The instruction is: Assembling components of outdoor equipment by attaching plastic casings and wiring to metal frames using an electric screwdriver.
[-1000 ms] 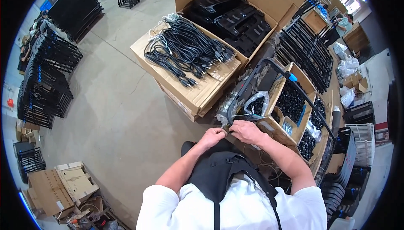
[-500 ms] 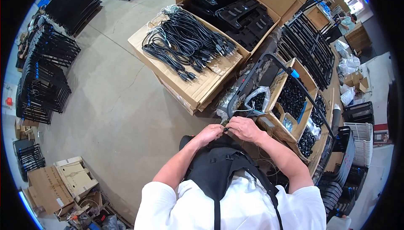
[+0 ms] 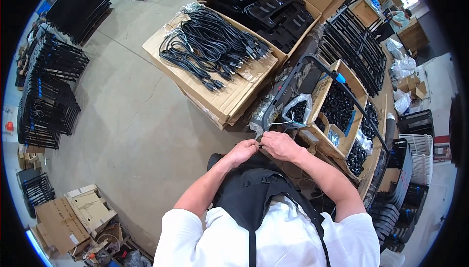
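My left hand [image 3: 243,150] and my right hand [image 3: 280,145] are pressed together at the near corner of a black rectangular frame [image 3: 317,69] that lies tilted across the boxes in front of me. Both hands pinch something small at that corner; thin wires run from it, and I cannot tell exactly what the fingers hold. Just beyond my hands a clear plastic bag [image 3: 298,108] of small black parts sits inside the frame.
Cardboard boxes [image 3: 342,106] of small black parts stand to the right. A flat carton bears bundled black power cords [image 3: 210,44]; behind it is a box of black plastic panels [image 3: 266,5]. Stacks of black frames [image 3: 46,96] line the floor at left. Another person [image 3: 395,20] stands far right.
My hands have stayed at the frame's near corner with only small finger movements. The view has shifted slightly.
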`<state>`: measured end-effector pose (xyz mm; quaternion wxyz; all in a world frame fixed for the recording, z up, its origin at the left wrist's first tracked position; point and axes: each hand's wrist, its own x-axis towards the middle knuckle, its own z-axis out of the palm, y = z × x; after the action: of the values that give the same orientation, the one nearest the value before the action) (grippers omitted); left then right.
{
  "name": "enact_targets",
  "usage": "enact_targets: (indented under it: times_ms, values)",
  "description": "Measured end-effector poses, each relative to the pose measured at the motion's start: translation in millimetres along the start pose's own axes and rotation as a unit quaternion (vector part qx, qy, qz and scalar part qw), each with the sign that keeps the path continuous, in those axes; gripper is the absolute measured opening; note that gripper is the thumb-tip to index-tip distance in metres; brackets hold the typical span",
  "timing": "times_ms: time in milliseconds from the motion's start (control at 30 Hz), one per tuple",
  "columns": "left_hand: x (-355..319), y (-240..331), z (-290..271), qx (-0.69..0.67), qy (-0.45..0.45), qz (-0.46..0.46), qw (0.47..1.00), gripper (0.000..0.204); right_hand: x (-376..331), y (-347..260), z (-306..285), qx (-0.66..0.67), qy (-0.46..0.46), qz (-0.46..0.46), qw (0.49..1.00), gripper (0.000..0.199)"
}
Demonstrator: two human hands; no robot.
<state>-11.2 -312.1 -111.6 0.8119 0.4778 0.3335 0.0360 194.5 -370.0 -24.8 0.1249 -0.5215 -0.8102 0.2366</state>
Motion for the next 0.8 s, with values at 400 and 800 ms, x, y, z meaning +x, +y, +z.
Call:
enact_targets:
  times_ms: [400,800]
  values:
    - [4,-23,-6,0.074,0.069,0.007,0.995,0.03,-26,-50,33,0.062,0.146,0.157,0.975,0.026]
    - [12,3,9,0.135,0.029,-0.059,0.989,0.024,-60,116,198,-0.075,0.147,0.571,0.804,0.075]
